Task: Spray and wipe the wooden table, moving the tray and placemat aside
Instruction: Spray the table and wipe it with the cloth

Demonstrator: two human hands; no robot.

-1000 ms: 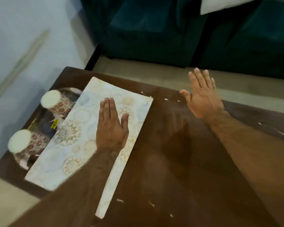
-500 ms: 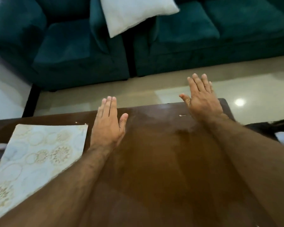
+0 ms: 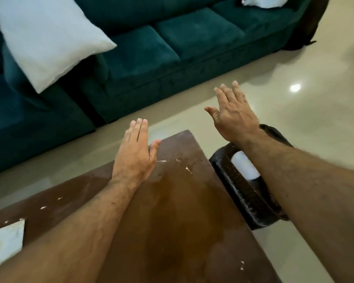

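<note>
The dark wooden table (image 3: 184,221) fills the lower middle, with small white crumbs scattered on it. My left hand (image 3: 134,154) hovers flat and empty over the table's far edge, fingers together. My right hand (image 3: 233,115) is spread, empty, beyond the table's far right corner, over the floor. Only a corner of the pale patterned placemat (image 3: 4,242) shows at the lower left edge. The tray is out of view.
A dark woven basket (image 3: 243,188) stands on the floor against the table's right side, with a white cylinder (image 3: 244,165) inside, partly under my right forearm. A teal sofa (image 3: 172,48) with a white pillow (image 3: 47,37) runs along the back. Glossy beige floor lies to the right.
The view has swung right: the placemat and tray slid out to the left and the basket came into view. My left hand left the placemat; my right hand passed beyond the table corner.
</note>
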